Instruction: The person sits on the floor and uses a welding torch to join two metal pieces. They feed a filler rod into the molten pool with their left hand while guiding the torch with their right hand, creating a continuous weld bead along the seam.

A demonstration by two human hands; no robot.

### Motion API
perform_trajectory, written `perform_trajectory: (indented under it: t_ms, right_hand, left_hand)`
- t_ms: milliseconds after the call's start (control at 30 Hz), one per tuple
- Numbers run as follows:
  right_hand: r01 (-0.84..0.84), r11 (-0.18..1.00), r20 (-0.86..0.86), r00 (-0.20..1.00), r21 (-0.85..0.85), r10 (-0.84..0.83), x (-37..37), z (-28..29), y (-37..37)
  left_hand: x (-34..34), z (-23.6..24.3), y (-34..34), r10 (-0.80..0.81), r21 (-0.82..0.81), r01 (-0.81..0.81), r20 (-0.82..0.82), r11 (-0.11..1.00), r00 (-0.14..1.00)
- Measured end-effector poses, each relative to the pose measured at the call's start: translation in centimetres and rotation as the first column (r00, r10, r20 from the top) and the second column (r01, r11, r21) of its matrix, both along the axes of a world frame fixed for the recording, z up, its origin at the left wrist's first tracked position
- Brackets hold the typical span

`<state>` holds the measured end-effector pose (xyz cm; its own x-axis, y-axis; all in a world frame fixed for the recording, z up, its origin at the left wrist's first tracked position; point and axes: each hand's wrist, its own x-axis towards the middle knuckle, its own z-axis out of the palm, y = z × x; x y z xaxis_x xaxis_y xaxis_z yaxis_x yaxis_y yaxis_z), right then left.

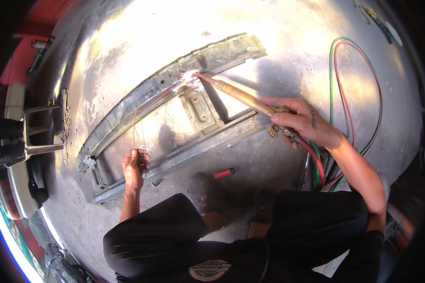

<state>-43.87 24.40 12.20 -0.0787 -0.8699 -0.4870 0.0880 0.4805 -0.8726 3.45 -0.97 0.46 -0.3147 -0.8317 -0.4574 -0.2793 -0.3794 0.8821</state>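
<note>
My right hand [303,120] grips a brass gas torch [243,97] near its valve knobs. The torch slants up and left, its tip at a bright, sparking spot on a grey metal frame [127,107]. That spot lies where a short cross bracket [198,107] meets the curved bar. Pinched in my left hand [137,165] is a thin, bent copper-coloured filler rod [148,105]. From my fingers it rises, bends and runs right toward the glowing joint. Glare hides the exact gap between torch tip, rod end and metal.
Red and green hoses [333,85] loop over the concrete floor at right and trail beside my right leg. A small red cylinder [224,173] lies near my foot. A metal stand-like piece [41,131] is at far left. Cable and tools [380,23] lie at upper right.
</note>
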Motion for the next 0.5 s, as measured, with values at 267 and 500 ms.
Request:
perform_trajectory:
  t_ms: [267,500]
  right_hand:
    - [0.01,1.0,0.021,1.0,-0.009,-0.01,0.12,0.29,-0.09]
    - [0.019,1.0,0.021,1.0,-0.009,-0.019,0.23,0.28,-0.17]
  left_hand:
    - [-0.55,0.42,0.32,0.015,-0.055,-0.014,0.018,0.998,1.0]
    - [-0.15,0.23,0.21,-0.006,-0.075,0.007,0.013,0.997,1.0]
